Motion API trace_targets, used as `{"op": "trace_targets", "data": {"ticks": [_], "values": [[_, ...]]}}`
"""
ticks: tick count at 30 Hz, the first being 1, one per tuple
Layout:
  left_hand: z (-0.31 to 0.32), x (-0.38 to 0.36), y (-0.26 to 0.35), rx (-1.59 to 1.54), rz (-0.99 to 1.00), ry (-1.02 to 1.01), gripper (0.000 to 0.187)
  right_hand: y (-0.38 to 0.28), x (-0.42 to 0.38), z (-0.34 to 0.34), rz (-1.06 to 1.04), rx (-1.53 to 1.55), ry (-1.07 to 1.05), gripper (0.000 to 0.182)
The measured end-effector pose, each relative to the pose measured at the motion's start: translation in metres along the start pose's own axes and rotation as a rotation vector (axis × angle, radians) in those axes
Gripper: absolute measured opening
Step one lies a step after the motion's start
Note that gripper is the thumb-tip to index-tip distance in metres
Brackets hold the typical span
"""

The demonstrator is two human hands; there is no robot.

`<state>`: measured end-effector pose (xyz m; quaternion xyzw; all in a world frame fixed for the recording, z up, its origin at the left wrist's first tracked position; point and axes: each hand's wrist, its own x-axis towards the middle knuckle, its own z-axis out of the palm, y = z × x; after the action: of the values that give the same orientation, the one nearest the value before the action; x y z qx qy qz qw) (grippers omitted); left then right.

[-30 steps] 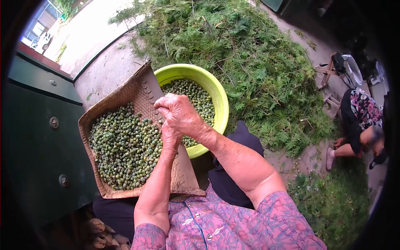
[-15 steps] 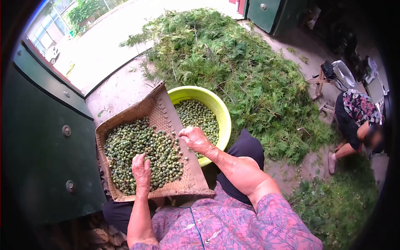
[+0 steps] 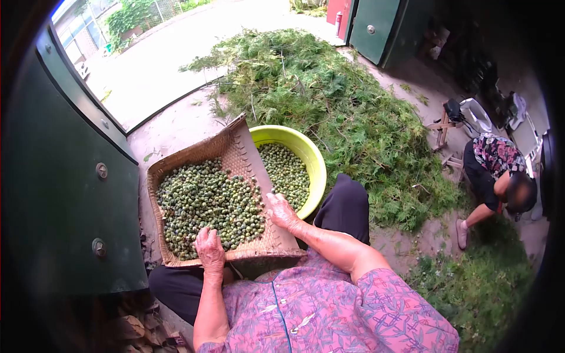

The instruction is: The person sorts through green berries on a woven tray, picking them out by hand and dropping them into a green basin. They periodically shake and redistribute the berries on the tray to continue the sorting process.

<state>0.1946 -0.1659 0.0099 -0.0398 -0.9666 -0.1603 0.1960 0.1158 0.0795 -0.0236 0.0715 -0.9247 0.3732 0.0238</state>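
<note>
A woven tray [image 3: 250, 150], open on its right side, lies across my lap, holding a heap of small round green fruits [image 3: 206, 203]. My left hand [image 3: 210, 250] rests at the near edge of the heap, fingers bent down onto the fruits. At the tray's open right edge is my right hand [image 3: 281, 212], its fingers curled together, with one small round fruit showing at the fingertips. Beyond that edge stands a yellow-green basin [image 3: 319, 170], partly covered by the tray and full of similar fruits [image 3: 285, 170].
A large pile of cut green branches [image 3: 353, 129] spreads over the floor ahead. To the right, a person [image 3: 500, 165] bends over near more greenery [image 3: 477, 282]. A dark green metal door [image 3: 65, 194] stands close at my left. Dry leaves [image 3: 141, 329] lie at lower left.
My left hand has moved nearer, to the heap's near edge. My right hand has moved slightly down along the tray's open edge. The view has shifted slightly.
</note>
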Motion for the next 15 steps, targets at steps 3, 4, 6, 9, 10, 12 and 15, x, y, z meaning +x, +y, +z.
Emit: {"op": "trace_targets", "data": {"ticks": [3, 4, 6, 9, 10, 12, 15], "values": [[0.003, -0.001, 0.001, 0.002, 0.003, 0.051, 0.015, 0.002, -0.018, 0.013, -0.029, 0.016, 0.084, 0.037], [0.002, -0.001, 0.001, 0.005, 0.000, 0.037, 0.013, -0.002, -0.022, 0.010, 0.030, -0.012, 0.076, 0.040], [0.002, -0.002, 0.001, 0.002, -0.001, 0.054, 0.009, -0.007, -0.032, 0.006, 0.046, -0.030, 0.095, 0.045], [0.004, -0.003, -0.001, 0.000, -0.002, 0.054, 0.009, -0.013, -0.047, -0.005, 0.053, -0.212, 0.162, 0.056], [0.004, -0.004, 0.000, 0.001, -0.007, 0.068, 0.010, -0.004, -0.046, -0.001, 0.085, -0.207, 0.155, 0.055], [0.005, -0.003, -0.001, -0.007, 0.001, 0.096, 0.014, 0.003, -0.043, 0.005, 0.247, -0.136, 0.123, 0.055], [0.005, -0.003, -0.001, -0.020, -0.028, 0.063, 0.011, 0.018, -0.037, 0.013, 0.539, 0.005, 0.005, 0.053]]}}
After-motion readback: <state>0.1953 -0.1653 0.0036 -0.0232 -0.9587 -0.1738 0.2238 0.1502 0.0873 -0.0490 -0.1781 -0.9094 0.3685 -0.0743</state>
